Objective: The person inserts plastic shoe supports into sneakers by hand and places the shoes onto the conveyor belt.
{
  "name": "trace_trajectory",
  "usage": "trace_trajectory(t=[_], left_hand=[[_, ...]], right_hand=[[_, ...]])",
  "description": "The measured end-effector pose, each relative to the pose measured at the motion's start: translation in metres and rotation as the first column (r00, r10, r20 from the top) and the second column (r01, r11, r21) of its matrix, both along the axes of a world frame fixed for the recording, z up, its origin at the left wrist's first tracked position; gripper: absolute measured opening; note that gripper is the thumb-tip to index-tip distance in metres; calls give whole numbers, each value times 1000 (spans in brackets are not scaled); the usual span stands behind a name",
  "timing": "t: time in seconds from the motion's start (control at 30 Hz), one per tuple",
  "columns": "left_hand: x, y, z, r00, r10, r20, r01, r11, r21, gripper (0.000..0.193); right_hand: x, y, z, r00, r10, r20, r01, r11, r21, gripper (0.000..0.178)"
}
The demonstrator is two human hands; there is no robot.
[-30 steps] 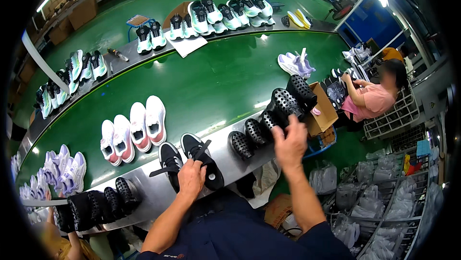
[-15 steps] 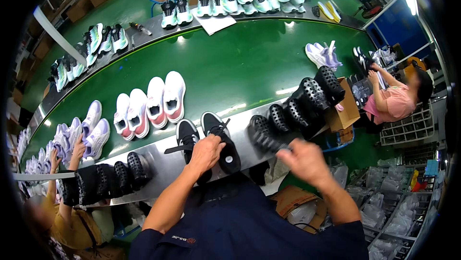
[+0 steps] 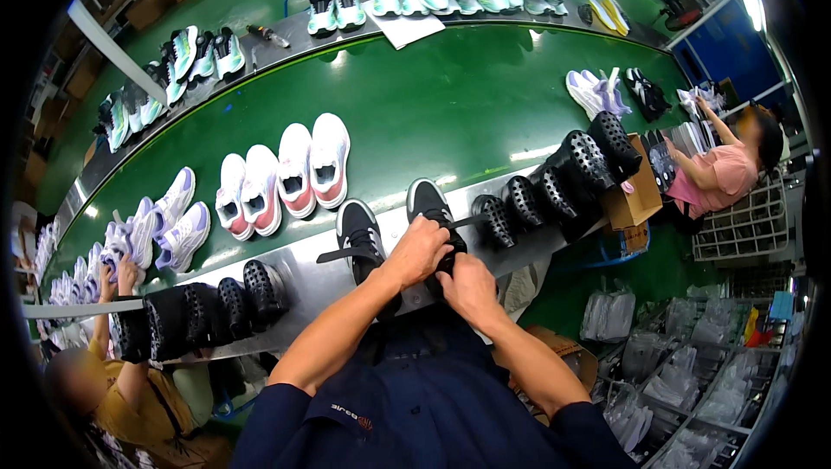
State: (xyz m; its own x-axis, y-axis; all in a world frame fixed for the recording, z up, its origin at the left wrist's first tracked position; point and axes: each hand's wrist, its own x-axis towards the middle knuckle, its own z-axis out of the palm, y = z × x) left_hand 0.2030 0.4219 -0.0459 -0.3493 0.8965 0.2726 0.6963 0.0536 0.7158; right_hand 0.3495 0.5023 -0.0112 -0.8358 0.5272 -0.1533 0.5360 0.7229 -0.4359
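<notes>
Two black sneakers with pale grey edging and loose dark straps stand side by side in front of me, toes pointing away. My left hand is closed over the opening of the right sneaker. Against that same opening, my right hand grips a black shoe tree, mostly hidden between my hands and the shoe. How deep it sits in the shoe I cannot tell. The left sneaker stands untouched beside my left forearm, its strap sticking out to the left.
Perforated black shoe trees line the metal ledge on both sides. White-and-pink sneakers stand on the green belt beyond. A cardboard box is at the right. Co-workers sit at far left and far right.
My right hand has carried a shoe tree left from the row to the right sneaker. That sneaker now stands farther from the left one, its strap out to the right.
</notes>
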Motion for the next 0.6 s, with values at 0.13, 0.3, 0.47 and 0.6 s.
trace_trajectory(t=[0.13, 0.3, 0.47, 0.6], left_hand=[[33, -32, 3, 903, 358, 236, -309, 925, -222, 59], [43, -3, -4, 811, 512, 284, -323, 795, -513, 84], [46, 8, -19, 776, 629, 44, -498, 654, -569, 82], [74, -46, 20, 799, 552, 238, -484, 826, -290, 63]], right_hand=[[20, 22, -6, 982, -42, -185, 40, 999, -18, 46], [-5, 35, -31, 995, -59, 81, 74, 978, -195, 35], [-21, 33, -54, 997, -72, 23, 71, 997, 28, 20], [-17, 44, -54, 1000, -9, 17, 8, 999, 31, 19]])
